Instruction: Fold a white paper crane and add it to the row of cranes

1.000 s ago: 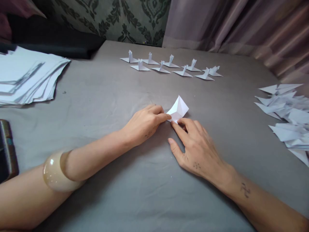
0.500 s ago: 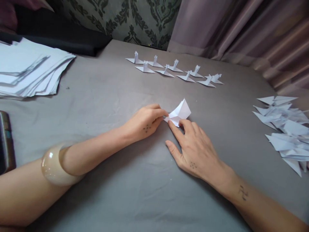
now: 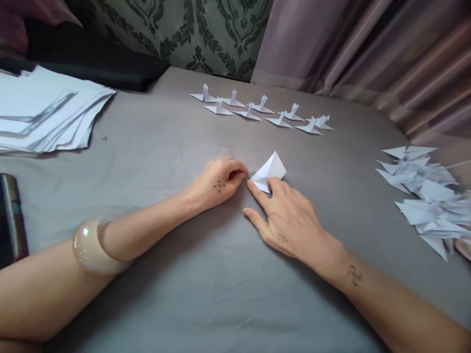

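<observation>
Evidently, the spread right hand (image 3: 290, 215) presses the folded white paper (image 3: 270, 169) onto the grey tablecloth (image 3: 206, 294) to steady it; the left hand (image 3: 217, 182) pinches at its corner, whether on paper unclear.

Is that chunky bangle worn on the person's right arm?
No, the pale bangle circles the left forearm, while the right hand, its fingers at the folded paper, has none on its arm.
</observation>
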`<act>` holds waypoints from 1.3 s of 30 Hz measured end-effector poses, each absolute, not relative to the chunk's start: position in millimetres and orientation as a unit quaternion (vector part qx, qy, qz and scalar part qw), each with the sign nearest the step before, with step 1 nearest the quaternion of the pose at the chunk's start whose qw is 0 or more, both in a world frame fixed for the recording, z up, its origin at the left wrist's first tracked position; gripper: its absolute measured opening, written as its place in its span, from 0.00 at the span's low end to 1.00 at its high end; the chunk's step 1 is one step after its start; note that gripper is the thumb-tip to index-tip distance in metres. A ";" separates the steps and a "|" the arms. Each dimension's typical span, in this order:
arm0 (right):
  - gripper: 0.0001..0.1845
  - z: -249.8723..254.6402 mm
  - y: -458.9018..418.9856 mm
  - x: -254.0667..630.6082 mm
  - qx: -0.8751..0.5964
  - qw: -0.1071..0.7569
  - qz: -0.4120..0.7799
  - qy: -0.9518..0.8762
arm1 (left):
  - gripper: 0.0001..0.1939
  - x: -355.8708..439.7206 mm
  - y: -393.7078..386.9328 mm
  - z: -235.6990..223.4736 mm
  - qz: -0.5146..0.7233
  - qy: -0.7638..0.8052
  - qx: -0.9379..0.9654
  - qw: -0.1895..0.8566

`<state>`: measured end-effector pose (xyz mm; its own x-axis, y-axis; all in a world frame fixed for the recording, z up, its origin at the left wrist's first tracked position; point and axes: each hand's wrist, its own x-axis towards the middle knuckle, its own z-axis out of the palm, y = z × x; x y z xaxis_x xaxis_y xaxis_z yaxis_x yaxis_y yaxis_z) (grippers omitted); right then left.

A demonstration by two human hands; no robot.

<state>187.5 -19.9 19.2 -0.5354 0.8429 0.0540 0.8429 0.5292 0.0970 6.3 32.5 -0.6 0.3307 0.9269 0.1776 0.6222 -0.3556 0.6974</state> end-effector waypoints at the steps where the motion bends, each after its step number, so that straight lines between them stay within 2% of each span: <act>1: 0.31 20.2 -21.1 189.3 -0.482 0.003 -0.048 -0.875 | 0.12 6.0 32.3 -0.7 0.286 0.502 0.772 0.265; 6: 0.24 21.9 -27.1 201.3 -0.486 0.048 0.006 -0.872 | 0.12 4.8 30.8 -0.2 0.282 0.499 0.777 0.262; 12: 0.09 8.1 -13.0 209.6 -0.574 0.169 0.070 -0.798 | 0.12 4.4 29.4 1.0 0.283 0.493 0.780 0.261; 15: 0.09 2.2 -4.4 211.1 -0.580 0.192 0.082 -0.787 | 0.12 4.1 30.3 -0.1 0.284 0.491 0.780 0.266; 18: 0.07 -2.0 -1.6 212.3 -0.565 0.193 0.045 -0.801 | 0.12 4.3 31.4 -1.0 0.277 0.494 0.778 0.272; 22: 0.12 -6.5 -1.9 213.6 -0.564 0.190 0.008 -0.804 | 0.12 5.2 31.2 -0.6 0.270 0.501 0.774 0.278; 27: 0.06 -6.6 -5.2 213.5 -0.587 0.263 0.054 -0.764 | 0.12 7.3 27.5 -1.9 0.270 0.487 0.781 0.282; 31: 0.20 -5.4 -7.4 211.9 -0.630 0.303 0.100 -0.708 | 0.14 8.9 23.2 -4.6 0.276 0.457 0.797 0.280; 33: 0.23 -5.1 -6.3 211.3 -0.644 0.316 0.121 -0.686 | 0.14 9.6 21.4 -5.4 0.276 0.443 0.807 0.276; 39: 0.06 -3.9 2.8 217.6 -0.662 0.354 0.174 -0.637 | 0.13 10.2 18.5 -6.4 0.266 0.423 0.828 0.255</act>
<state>217.6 2.8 -3.9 0.1290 0.9668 0.2206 0.7200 0.0617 -0.6912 10.2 18.5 -6.4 0.5013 0.8355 0.2250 0.5638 -0.5127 0.6475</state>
